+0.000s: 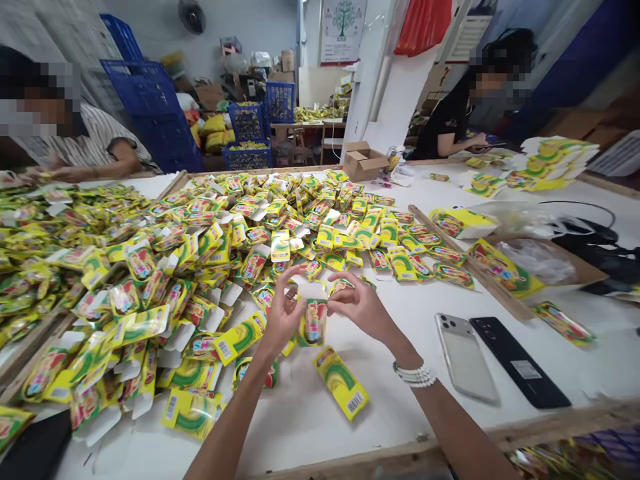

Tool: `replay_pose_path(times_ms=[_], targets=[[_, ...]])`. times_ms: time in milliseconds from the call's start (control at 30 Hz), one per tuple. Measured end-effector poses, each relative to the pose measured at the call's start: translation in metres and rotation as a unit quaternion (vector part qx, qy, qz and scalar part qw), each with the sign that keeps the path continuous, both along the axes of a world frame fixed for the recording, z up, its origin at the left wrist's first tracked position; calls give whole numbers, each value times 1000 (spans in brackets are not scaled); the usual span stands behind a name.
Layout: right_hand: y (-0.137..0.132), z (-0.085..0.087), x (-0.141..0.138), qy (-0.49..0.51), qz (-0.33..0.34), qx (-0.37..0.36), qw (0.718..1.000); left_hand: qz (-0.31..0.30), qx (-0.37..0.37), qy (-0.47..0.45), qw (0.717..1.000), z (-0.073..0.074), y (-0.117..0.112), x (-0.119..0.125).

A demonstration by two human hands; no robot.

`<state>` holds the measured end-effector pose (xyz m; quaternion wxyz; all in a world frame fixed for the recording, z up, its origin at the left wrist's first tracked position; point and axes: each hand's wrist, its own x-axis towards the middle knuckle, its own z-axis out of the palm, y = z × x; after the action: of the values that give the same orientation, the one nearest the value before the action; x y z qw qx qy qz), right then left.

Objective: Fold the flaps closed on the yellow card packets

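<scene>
Yellow printed cartons cover much of the white table (300, 433), and we hold one small carton (313, 323) upright between our hands, above the bare table and in front of our body. Its white top flap (313, 291) stands open. Our left hand (283, 315) and right hand (361, 308) are narrowly closed, their fingers curled in on the carton's upper end from either side, so the work at this moment centres on that flap. A loose flat carton (341, 383) lies just below the right hand, while a large heap of cartons (200, 227) spreads beyond and to the left of both hands. A white bead bracelet (414, 375) circles our right wrist. Further right lie a silver phone (465, 357) and a black phone (520, 362), side by side.
</scene>
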<state>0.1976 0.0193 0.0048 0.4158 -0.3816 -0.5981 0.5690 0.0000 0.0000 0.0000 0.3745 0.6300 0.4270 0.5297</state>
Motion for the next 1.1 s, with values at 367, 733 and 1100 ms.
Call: replay_pose_path(times_ms=[367, 733, 1100], targets=[[2, -28, -32, 92, -187, 80, 975, 111, -79, -100, 986, -19, 2, 22], [5, -24, -11, 37, -201, 109, 973, 23, -100, -112, 988, -18, 2, 17], [3, -21, -7, -5, -179, 136, 974, 25, -96, -98, 990, -21, 1, 17]])
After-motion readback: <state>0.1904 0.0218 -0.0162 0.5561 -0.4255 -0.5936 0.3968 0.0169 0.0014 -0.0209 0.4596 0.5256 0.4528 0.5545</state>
